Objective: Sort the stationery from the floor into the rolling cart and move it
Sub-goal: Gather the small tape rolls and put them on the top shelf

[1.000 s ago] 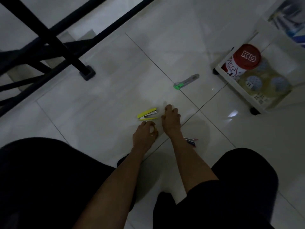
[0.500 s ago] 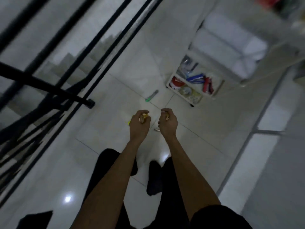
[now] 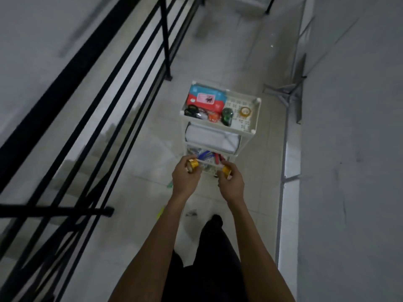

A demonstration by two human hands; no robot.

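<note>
I have a gold tape roll in each hand: the left hand (image 3: 185, 177) pinches the left roll (image 3: 193, 164) between thumb and fingers, and the right hand (image 3: 231, 182) pinches the right roll (image 3: 226, 170) in the same way. Both hands are in front of the cart (image 3: 256, 116), before its lower shelves in this view, and not yet over the top tray. In that tray one clear roll (image 3: 245, 111) lies on the right side with bare perforated bottom around it. I judge this is the good place for my two rolls, tape beside tape. To do it well I should bring the hands up and forward over the right part of the tray. Then I lower each roll until it touches the bottom, lay it on its flat face so it cannot roll, and only then loosen the fingers. I would place one at a time and not lean on the rim, because the cart has wheels and a push could move it. On the floor near my feet lie a green cutter (image 3: 169, 183) and a yellow stapler (image 3: 160, 212), both blurred; these come after.
</note>
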